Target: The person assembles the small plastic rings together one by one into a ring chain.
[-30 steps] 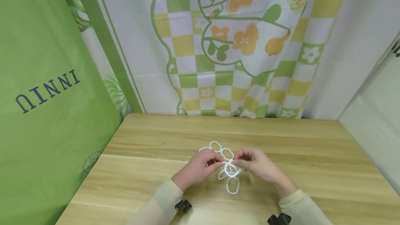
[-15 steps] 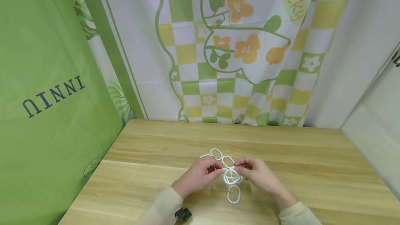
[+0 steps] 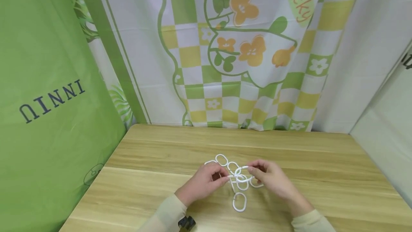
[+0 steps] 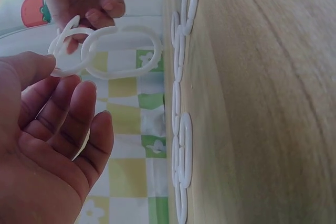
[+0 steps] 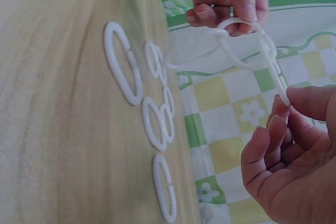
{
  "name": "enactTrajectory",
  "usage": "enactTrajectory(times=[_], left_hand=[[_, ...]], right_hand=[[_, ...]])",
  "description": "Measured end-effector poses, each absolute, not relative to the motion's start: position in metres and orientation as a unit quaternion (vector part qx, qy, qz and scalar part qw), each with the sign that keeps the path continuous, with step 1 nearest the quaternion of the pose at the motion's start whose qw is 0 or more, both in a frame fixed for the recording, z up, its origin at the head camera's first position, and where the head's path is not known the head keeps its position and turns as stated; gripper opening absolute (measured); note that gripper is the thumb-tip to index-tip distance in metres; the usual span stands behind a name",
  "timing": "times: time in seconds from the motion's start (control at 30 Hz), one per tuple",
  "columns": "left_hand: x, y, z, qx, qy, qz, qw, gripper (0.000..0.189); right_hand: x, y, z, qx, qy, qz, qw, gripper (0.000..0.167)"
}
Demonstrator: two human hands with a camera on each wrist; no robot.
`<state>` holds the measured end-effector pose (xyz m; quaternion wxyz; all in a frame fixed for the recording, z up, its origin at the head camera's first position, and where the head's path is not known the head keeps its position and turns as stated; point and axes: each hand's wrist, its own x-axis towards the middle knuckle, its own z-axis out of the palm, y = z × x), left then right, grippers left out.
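Note:
Near the front middle of the table, my left hand (image 3: 204, 182) and right hand (image 3: 276, 182) face each other over white oval split rings. Left thumb and fingertips pinch a ring (image 5: 227, 22) in the right wrist view. My right thumb and index finger pinch another ring (image 5: 281, 85), which meets the left hand's ring. From the joined rings a further ring (image 4: 123, 74) hangs free, also white with a gap in its side. Whether the right hand's ring is fully hooked through cannot be told. The hands and rings are above the tabletop.
Several loose white rings lie below and behind the hands, including a ring (image 3: 234, 203) at the front and a ring (image 3: 216, 159) farther back. The wooden table (image 3: 154, 142) meets a patterned curtain (image 3: 212, 92) behind and green fabric (image 3: 64, 135) on the left.
My right hand has shifted slightly right, drawing its ring out from the overlapping bunch. The left hand keeps its pinch nearly in place. The head view has tilted a little.

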<state>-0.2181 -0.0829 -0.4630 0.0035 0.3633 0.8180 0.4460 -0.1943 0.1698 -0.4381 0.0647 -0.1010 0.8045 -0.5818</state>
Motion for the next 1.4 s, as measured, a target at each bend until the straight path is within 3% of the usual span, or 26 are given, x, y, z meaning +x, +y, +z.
enactTrajectory(times=[0.3,0.6,0.93,1.4], left_hand=[[-0.218,-0.084,-0.467,0.37,0.807,0.461,-0.003,0.003],[-0.214,-0.082,-0.462,0.331,0.801,0.498,0.001,0.02],[-0.214,-0.084,-0.458,0.315,0.796,0.517,0.009,0.016],[-0.217,-0.088,-0.45,0.285,0.799,0.53,0.01,0.009]], right_hand=[[-0.19,0.166,-0.432,-0.103,0.798,-0.592,0.051,0.025],[-0.18,0.153,-0.431,-0.108,0.773,-0.622,0.064,0.027],[-0.179,0.151,-0.434,-0.14,0.759,-0.632,0.076,0.029],[-0.208,0.192,-0.452,0.018,0.802,-0.59,0.087,0.027]])
